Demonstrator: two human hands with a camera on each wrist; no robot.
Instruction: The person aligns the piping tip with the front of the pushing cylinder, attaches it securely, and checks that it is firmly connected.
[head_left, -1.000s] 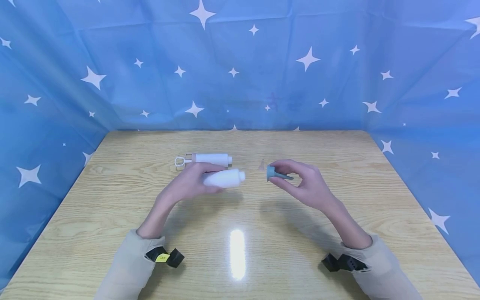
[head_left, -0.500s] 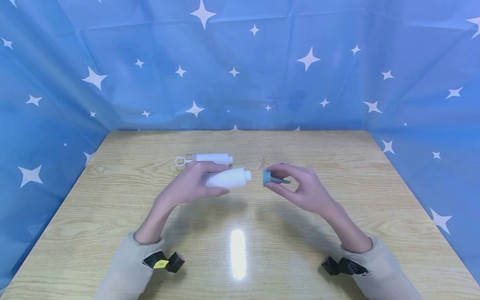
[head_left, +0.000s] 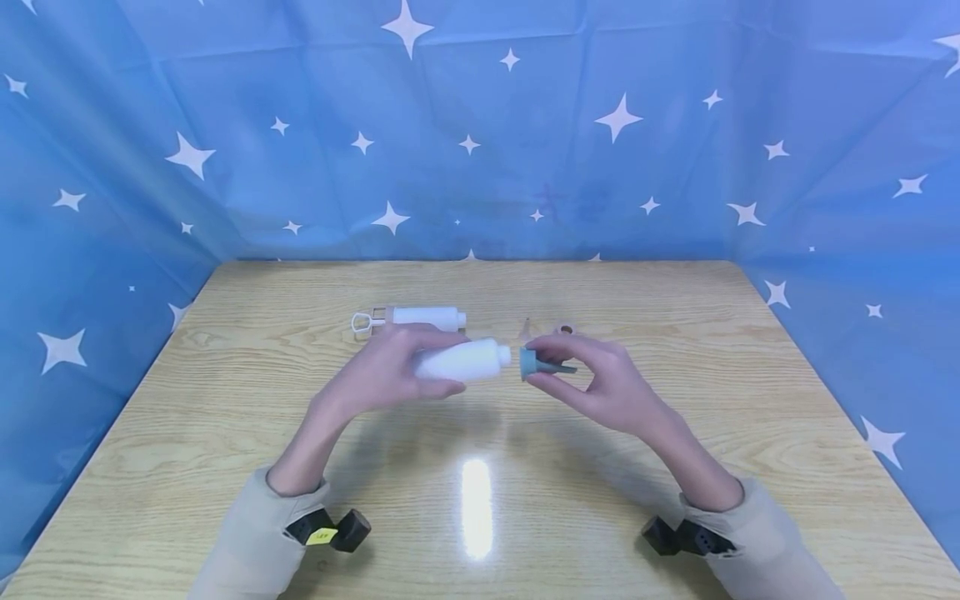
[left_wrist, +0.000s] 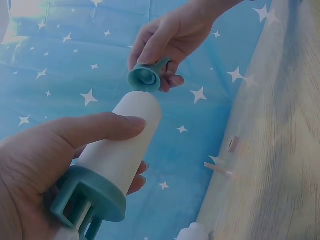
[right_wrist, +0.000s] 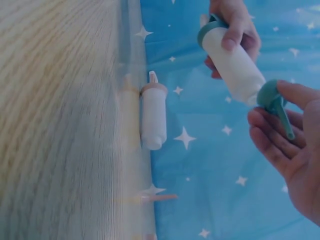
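Note:
My left hand (head_left: 390,371) grips a white decorating syringe (head_left: 461,360) around its barrel, the thumb lying along the side. Its teal collar (left_wrist: 100,192) with finger loops shows in the left wrist view, near my palm. The syringe's narrow white end points right, towards my right hand (head_left: 603,383). Between thumb and fingers, my right hand pinches a teal nozzle cap (head_left: 528,363), its wide mouth facing the syringe and its thin spout (right_wrist: 286,125) pointing away. A small gap separates cap and syringe end in the head view.
A second white syringe (head_left: 431,317) with a pinkish collar lies behind my left hand. A small pinkish nozzle (head_left: 526,330) and a pinkish ring piece (head_left: 566,329) are on the wooden table (head_left: 675,292) farther back. A blue star-patterned curtain (head_left: 480,183) borders the table.
My left hand has moved the syringe slightly right, and my right hand has brought the nozzle cap left and slightly down. The gap between them has narrowed. The ring piece has come into view.

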